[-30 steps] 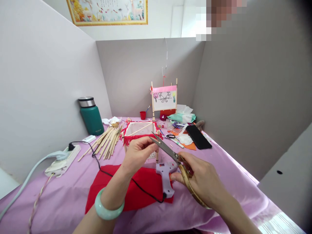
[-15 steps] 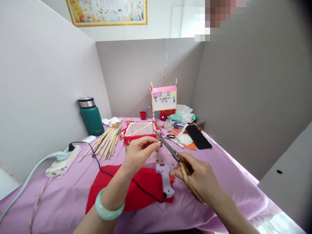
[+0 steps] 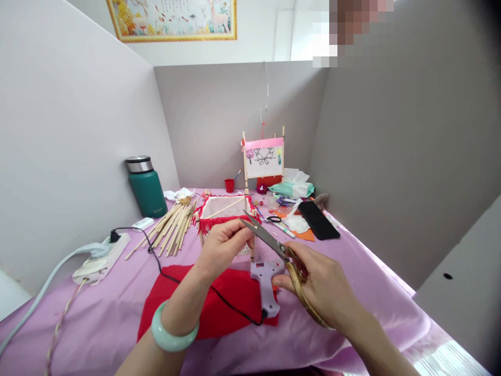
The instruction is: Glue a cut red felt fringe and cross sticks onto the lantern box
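My right hand [image 3: 323, 282] grips a pair of scissors [image 3: 270, 241] with gold handles and dark blades, slightly apart and pointing up and left. In a closed pinch, my left hand [image 3: 223, 248] holds a small pale piece [image 3: 255, 227] whose tip shows at the blades; the rest is hidden by my fingers. Beyond the left hand stands a lantern-like stick frame [image 3: 225, 208] with white panels and red fringe. Below the scissors, a lilac glue gun [image 3: 266, 290] lies on red cloth [image 3: 168, 297], its black cord running left.
Thin wooden sticks [image 3: 176, 224] lie left of the frame, near a green bottle [image 3: 147, 188] and a power strip [image 3: 102, 261]. A phone [image 3: 319, 220], black-handled scissors [image 3: 273, 219] and scraps lie right. A decorated stick frame [image 3: 264, 159] and red cup [image 3: 229, 185] stand behind.
The scissors' blades have parted and moved slightly left, now around the small piece's tip. My left hand has shifted slightly left and still pinches the piece.
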